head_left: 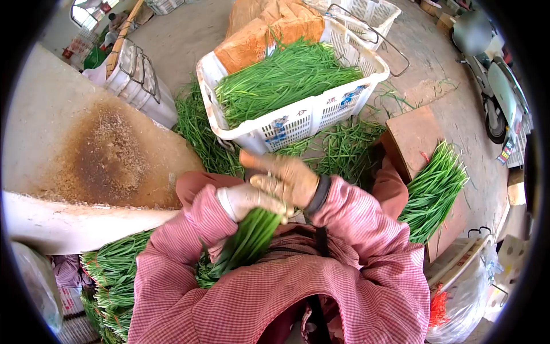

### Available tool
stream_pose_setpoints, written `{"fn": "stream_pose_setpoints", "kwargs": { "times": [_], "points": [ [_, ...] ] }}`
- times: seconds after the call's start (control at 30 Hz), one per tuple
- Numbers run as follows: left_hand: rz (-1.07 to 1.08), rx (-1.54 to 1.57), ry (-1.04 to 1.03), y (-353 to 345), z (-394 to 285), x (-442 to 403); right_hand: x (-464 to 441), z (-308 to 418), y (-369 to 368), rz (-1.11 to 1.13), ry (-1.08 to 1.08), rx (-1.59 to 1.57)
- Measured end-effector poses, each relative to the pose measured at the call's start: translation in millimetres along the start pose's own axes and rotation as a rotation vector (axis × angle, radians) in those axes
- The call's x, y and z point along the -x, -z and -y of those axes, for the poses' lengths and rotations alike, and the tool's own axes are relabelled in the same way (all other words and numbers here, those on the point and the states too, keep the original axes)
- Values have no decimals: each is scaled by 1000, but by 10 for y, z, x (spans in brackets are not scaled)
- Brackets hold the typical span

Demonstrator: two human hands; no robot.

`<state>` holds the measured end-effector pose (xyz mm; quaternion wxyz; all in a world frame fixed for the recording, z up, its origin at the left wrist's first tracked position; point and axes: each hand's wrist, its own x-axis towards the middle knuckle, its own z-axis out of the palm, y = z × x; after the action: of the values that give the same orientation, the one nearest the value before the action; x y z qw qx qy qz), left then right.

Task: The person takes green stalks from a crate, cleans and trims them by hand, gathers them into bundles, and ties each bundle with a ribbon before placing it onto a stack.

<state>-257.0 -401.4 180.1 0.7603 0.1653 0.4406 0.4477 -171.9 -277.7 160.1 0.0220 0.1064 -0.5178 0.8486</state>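
Note:
My left hand (247, 199), in a pale glove, is closed around the upper part of a bunch of green garlic chives (249, 238). The bunch slants down to the left across my lap. My right hand (298, 179), also gloved, is just above and against the bunch's end; its fingers look stretched out to the left, blurred by motion. Something orange and dark shows at its fingertips, too smeared to make out. In front of my knees stands a white plastic crate (312, 117) filled with loose chives (286, 77).
Loose chives (349, 146) litter the floor around the crate. A tied bunch (435, 192) lies on a wooden board (417, 135) at right. More tied bunches (117, 275) are stacked at lower left, beside a stained slab (109, 155). A scooter (504, 92) is parked at far right.

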Motion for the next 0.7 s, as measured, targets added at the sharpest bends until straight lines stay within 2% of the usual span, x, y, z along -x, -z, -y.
{"fn": "stream_pose_setpoints", "kwargs": {
  "times": [0.03,0.07,0.13,0.17,0.23,0.3,0.33,0.37,0.4,0.43,0.5,0.53,0.6,0.67,0.7],
  "points": [
    [-32,-256,-187,-21,-197,-12,-100,12,141,-140,135,220],
    [-109,-227,-290,-12,-387,21,-219,94,236,-313,236,455],
    [-333,-43,-512,-78,-829,202,-293,495,111,-257,52,-17],
    [-356,-59,-686,-7,-1066,277,-515,-91,391,-21,110,125],
    [-513,68,-958,202,-1452,563,-86,-184,94,180,-136,318],
    [-674,94,-1136,339,-1696,917,247,-926,338,210,-80,801],
    [-758,75,-1189,453,-1744,1074,501,-1037,432,8,-436,574],
    [-769,64,-1217,519,-1771,1203,614,-761,482,-47,-839,1135],
    [-800,67,-1244,578,-1765,1318,850,-1017,971,249,-828,1328],
    [-820,69,-1269,616,-1769,1380,1017,-1150,1269,203,-997,1361],
    [-819,81,-1334,638,-1767,1395,1199,-1098,1581,-178,-1240,1350],
    [-822,103,-1383,639,-1748,1392,1276,-1063,1666,-322,-1202,1440],
    [-822,87,-1398,492,-1713,1312,1151,-271,931,-657,-689,1892],
    [-824,95,-1445,372,-1679,1184,992,18,803,-817,-263,1900],
    [-844,72,-1439,308,-1659,1120,895,182,684,-819,-31,1674]
  ]
}}
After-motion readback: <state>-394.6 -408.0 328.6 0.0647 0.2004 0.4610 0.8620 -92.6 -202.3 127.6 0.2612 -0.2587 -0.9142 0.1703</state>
